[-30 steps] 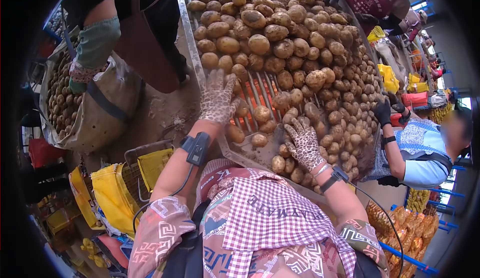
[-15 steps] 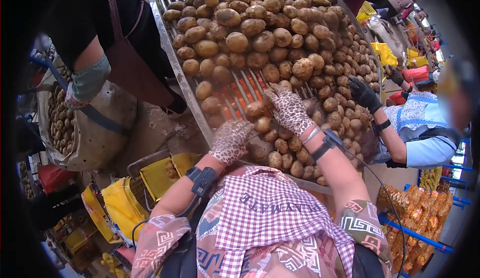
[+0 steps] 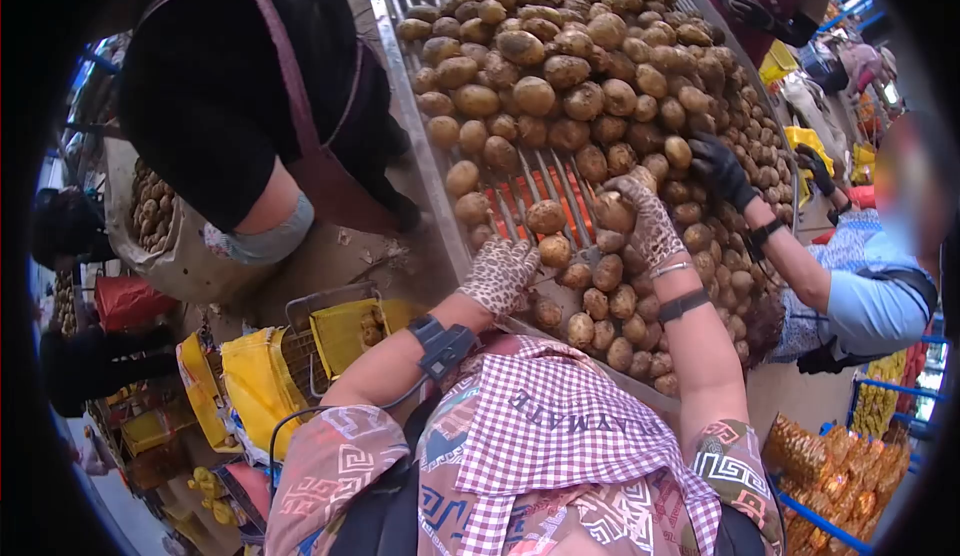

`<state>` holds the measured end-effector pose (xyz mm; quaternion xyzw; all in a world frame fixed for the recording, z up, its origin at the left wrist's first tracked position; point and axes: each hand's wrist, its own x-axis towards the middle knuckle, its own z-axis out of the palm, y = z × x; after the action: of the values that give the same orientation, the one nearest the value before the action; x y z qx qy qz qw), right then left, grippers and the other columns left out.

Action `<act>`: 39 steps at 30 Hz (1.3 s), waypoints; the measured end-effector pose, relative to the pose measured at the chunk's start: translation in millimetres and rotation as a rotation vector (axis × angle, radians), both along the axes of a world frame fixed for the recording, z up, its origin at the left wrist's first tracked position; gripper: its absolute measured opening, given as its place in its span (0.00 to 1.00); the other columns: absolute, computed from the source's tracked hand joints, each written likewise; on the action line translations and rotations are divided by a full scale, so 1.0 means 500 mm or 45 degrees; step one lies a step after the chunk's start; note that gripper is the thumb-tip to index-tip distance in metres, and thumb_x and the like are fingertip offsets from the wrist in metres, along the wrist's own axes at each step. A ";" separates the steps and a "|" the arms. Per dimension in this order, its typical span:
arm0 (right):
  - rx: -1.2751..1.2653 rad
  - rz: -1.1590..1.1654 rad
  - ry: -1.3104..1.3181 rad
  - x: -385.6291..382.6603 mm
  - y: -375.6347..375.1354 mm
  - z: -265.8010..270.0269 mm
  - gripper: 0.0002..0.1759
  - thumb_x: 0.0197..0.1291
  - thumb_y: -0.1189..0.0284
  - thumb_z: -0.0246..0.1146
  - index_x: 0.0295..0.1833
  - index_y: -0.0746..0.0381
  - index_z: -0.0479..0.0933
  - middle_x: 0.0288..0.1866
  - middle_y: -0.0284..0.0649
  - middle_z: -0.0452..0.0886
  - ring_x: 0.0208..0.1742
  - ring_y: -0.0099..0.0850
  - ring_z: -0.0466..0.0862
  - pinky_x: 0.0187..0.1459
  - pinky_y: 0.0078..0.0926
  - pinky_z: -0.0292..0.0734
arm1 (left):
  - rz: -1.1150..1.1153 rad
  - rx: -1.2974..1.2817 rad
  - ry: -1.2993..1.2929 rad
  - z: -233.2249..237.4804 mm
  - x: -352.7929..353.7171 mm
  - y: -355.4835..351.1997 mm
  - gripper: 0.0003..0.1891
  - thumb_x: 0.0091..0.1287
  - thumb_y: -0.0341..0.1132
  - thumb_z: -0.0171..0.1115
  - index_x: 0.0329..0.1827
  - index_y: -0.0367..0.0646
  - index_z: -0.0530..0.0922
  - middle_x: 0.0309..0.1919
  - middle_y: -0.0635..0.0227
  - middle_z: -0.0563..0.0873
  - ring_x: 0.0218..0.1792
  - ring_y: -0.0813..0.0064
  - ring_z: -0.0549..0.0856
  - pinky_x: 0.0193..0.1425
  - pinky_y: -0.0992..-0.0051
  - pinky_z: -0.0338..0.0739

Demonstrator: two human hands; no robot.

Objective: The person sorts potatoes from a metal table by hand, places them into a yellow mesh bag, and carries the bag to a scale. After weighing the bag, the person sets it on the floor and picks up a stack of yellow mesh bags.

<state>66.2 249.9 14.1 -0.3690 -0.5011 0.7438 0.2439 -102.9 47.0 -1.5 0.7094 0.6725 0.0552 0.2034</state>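
Brown, soil-marked potatoes (image 3: 567, 71) lie heaped on a slatted metal rack (image 3: 548, 181), with something orange-red showing beneath the slats. My right hand (image 3: 652, 224), in a leopard-print glove, has its fingers curled over a potato (image 3: 613, 213) at the near side of the heap. In a matching glove, my left hand (image 3: 502, 274) rests at the rack's near left part. Its fingers are stretched out and slightly apart, with nothing visible in them. Just beyond its fingertips are two loose potatoes, one on the slats (image 3: 546, 217) and one closer to me (image 3: 555, 251).
A co-worker's black-gloved hand (image 3: 722, 168) reaches onto the heap from the right. Another person in a dark apron (image 3: 325, 181) stands at the left edge of the rack. Yellow cloth-covered crates (image 3: 262, 381), a large potato sack (image 3: 190, 261) and filled net bags (image 3: 840, 476) stand around.
My right hand has shifted right and now grips a potato. My left hand's fingers have stretched out. The whole view has shifted, and the left co-worker's arm is lower and further right.
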 end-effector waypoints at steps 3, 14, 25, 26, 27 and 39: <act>0.959 0.480 -0.701 -0.073 -0.004 -0.009 0.23 0.53 0.60 0.71 0.50 0.65 0.79 0.42 0.49 0.85 0.46 0.40 0.85 0.50 0.35 0.78 | 0.159 0.008 -0.133 -0.043 0.000 0.026 0.21 0.45 0.40 0.72 0.39 0.36 0.84 0.37 0.50 0.86 0.43 0.51 0.86 0.50 0.56 0.78; 1.330 1.336 -1.118 -0.212 -0.044 0.022 0.34 0.42 0.59 0.75 0.56 0.61 0.78 0.45 0.48 0.85 0.47 0.41 0.86 0.51 0.36 0.80 | 0.512 0.550 -2.057 -0.021 -0.014 -0.142 0.23 0.69 0.54 0.59 0.56 0.45 0.79 0.46 0.69 0.84 0.48 0.71 0.83 0.51 0.67 0.80; -0.306 1.456 -0.303 -0.334 -0.412 0.051 0.36 0.60 0.65 0.70 0.69 0.67 0.64 0.59 0.40 0.77 0.59 0.28 0.77 0.59 0.26 0.76 | 1.804 0.795 -2.951 -0.104 -0.084 -0.555 0.21 0.67 0.46 0.63 0.58 0.46 0.74 0.50 0.61 0.82 0.50 0.62 0.84 0.48 0.60 0.85; -0.427 1.473 -0.237 -0.355 -0.450 0.019 0.35 0.61 0.65 0.69 0.69 0.66 0.64 0.59 0.40 0.76 0.58 0.28 0.78 0.57 0.27 0.77 | 1.942 0.920 -2.845 -0.108 -0.096 -0.563 0.20 0.67 0.45 0.63 0.58 0.46 0.74 0.50 0.61 0.82 0.49 0.62 0.84 0.47 0.60 0.85; -0.545 1.481 -0.167 -0.374 -0.486 0.001 0.33 0.62 0.65 0.68 0.69 0.65 0.65 0.59 0.40 0.76 0.57 0.29 0.79 0.56 0.28 0.78 | 2.068 1.038 -2.730 -0.112 -0.109 -0.570 0.20 0.67 0.44 0.63 0.57 0.46 0.74 0.50 0.62 0.82 0.48 0.62 0.84 0.46 0.59 0.85; 1.128 1.061 -0.315 -0.229 -0.442 -0.007 0.20 0.64 0.63 0.63 0.56 0.63 0.77 0.53 0.48 0.81 0.52 0.39 0.83 0.51 0.35 0.78 | 2.611 0.754 -1.861 -0.287 -0.178 -0.590 0.33 0.68 0.54 0.57 0.70 0.43 0.66 0.65 0.60 0.72 0.58 0.63 0.78 0.59 0.57 0.76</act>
<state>-48.5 29.1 10.7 -0.0895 -0.8888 0.4495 0.0033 -192.1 -247.9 -144.9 -0.3038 0.6022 0.7038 0.2230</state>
